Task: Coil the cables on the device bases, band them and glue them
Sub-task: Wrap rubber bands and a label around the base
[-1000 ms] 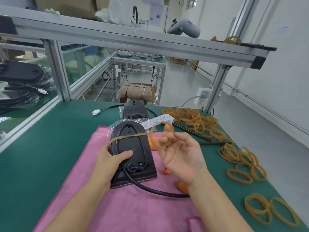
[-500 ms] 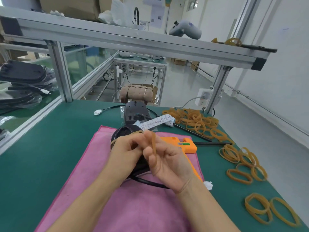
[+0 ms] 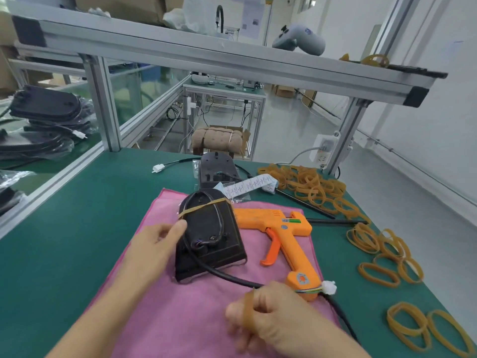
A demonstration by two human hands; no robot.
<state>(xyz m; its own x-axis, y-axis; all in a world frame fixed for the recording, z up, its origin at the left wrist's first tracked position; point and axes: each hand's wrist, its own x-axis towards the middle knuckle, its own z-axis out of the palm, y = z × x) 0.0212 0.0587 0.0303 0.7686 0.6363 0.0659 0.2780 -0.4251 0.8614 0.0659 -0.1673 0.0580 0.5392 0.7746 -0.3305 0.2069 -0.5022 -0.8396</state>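
On the pink cloth [image 3: 160, 319] near the bench's [image 3: 64, 228] front edge lies the black device base [image 3: 209, 236], one rubber band [image 3: 204, 205] across its far end. Left hand [image 3: 154, 244] rests fingers curled against its left side. Right hand [image 3: 268, 316], a band [image 3: 248, 313] looped round its fingers, pinches the black cable [image 3: 227, 276] trailing rightward past the orange glue gun [image 3: 284, 236]. Loose bands [image 3: 309, 184] crowd the right edge; green bench left lies bare.

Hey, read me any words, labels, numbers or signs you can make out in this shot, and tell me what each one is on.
No text here is legible.
White paper strip behind the device base: rows of print, too small to read.
Orange glue gun: green and grey label on its body, blurred.
Posted sheets on the far wall: print and a code-like square, too small to read.
Grey controller on the upper shelf: a dark mark, unreadable.
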